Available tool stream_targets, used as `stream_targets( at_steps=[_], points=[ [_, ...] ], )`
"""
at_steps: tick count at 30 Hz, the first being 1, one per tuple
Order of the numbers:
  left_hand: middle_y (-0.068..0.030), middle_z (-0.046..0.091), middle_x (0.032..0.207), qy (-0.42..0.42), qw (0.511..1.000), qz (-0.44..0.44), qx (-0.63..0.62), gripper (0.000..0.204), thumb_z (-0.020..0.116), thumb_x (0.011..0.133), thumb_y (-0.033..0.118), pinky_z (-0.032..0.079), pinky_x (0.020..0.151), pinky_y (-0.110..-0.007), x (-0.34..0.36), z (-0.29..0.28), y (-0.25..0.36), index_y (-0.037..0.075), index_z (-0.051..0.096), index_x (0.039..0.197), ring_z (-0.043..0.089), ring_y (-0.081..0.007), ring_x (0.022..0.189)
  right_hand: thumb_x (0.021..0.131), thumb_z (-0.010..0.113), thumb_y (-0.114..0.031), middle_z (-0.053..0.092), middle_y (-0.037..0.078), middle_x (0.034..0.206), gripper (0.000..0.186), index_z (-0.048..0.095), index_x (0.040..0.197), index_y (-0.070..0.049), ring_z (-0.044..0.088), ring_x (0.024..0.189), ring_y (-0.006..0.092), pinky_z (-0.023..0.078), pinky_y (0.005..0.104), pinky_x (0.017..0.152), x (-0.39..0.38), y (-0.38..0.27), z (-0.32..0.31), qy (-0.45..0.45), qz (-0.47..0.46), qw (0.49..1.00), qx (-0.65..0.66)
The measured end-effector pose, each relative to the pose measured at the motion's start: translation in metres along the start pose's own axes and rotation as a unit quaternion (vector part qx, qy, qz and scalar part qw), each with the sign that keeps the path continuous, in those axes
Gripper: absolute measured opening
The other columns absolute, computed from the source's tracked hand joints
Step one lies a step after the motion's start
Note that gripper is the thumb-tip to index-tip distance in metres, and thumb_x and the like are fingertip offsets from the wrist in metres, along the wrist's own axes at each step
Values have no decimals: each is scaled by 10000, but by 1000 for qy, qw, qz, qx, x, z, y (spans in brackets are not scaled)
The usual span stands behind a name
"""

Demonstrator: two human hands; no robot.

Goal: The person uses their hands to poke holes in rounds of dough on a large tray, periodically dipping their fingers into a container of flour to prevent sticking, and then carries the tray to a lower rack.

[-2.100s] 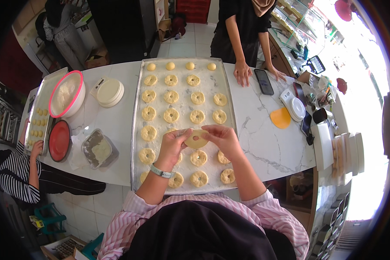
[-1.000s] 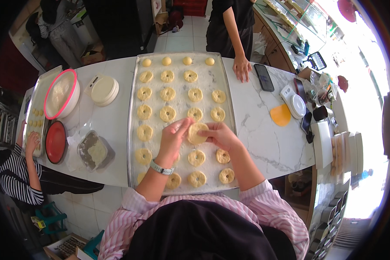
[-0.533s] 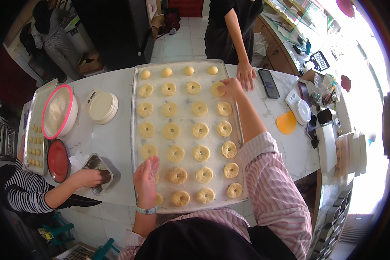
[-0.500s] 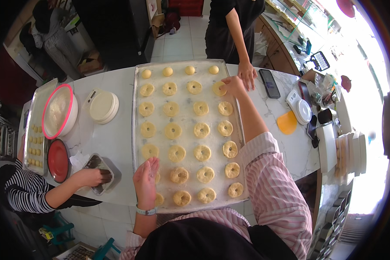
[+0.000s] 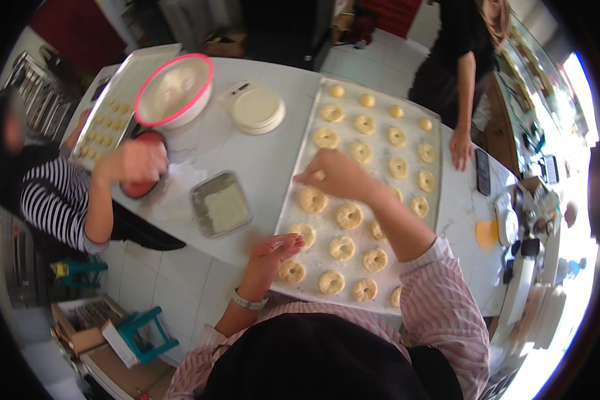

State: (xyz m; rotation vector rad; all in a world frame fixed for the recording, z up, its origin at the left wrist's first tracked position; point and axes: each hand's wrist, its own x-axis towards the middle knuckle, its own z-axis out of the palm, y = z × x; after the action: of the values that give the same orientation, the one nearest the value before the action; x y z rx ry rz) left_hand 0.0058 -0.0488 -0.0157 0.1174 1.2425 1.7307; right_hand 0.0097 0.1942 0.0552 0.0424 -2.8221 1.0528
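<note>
A large metal tray (image 5: 286, 227) holds rows of flattened dough rings (image 5: 341, 249) and a back row of dough balls (image 5: 336, 91). My right hand (image 5: 333, 175) reaches across the tray's left middle, fingers bent downward and blurred; whether anything sits beneath them is unclear. Nearer me, my left hand (image 5: 272, 257) hovers at the tray's left edge beside a dough ring, its flour-dusted fingers extended, holding nothing. Left of the tray sits a square container (image 5: 221, 204) of flour.
A striped-sleeved co-worker's hand (image 5: 130, 163) is above a red dish (image 5: 140, 183), beside a pink-rimmed bowl (image 5: 173, 93) and smaller tray (image 5: 90, 143). Another person's hand (image 5: 461, 148) rests near a phone (image 5: 483, 172). A white scale with discs (image 5: 257, 110) stands behind the container.
The view has swung left. My right hand has left the ring it held at the tray's back right and moved leftward. The striped-sleeved co-worker's hand has lifted out of the square container.
</note>
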Motion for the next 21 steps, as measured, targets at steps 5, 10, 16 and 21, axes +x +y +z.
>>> stream_targets(
  at_steps=[5, 10, 16, 21],
  points=[
    [-151, 600, 1072, 14, 999, -11, -30, 303, 563, 897, 132, 462, 922, -328, -10, -26, -2, -83, 544, 1109, 587, -215, 1007, 733, 603, -72, 644, 142, 863, 154, 665, 859, -9, 635, 767, 304, 515, 371, 668, 77, -68, 123, -214, -149, 960, -101],
    [-112, 609, 1055, 31, 998, 28, -38, 250, 542, 892, 88, 452, 925, -359, -9, -40, -2, -35, 559, 1109, 593, -214, 979, 704, 598, -43, 659, 156, 817, 120, 675, 793, -20, 658, 777, 305, 537, 373, 632, 104, -94, 170, -201, -82, 958, -186],
    [-103, 523, 1215, -31, 991, 7, -133, 370, 420, 940, 259, 341, 1023, -413, 7, -30, -6, 9, 482, 1205, 487, -221, 1145, 747, 583, -77, 655, 133, 916, 118, 668, 801, -14, 638, 887, 297, 525, 361, 740, 60, -76, 117, -141, -67, 981, -111],
    [-114, 389, 1369, -105, 939, -14, -329, 664, 274, 934, 524, 255, 1078, -397, 46, 11, 7, 4, 318, 1345, 360, -247, 1272, 881, 482, -246, 439, 170, 1309, 405, 490, 1196, 7, 385, 1248, 307, 323, 386, 1036, -45, -47, 63, 3, -49, 990, -135]
  ],
)
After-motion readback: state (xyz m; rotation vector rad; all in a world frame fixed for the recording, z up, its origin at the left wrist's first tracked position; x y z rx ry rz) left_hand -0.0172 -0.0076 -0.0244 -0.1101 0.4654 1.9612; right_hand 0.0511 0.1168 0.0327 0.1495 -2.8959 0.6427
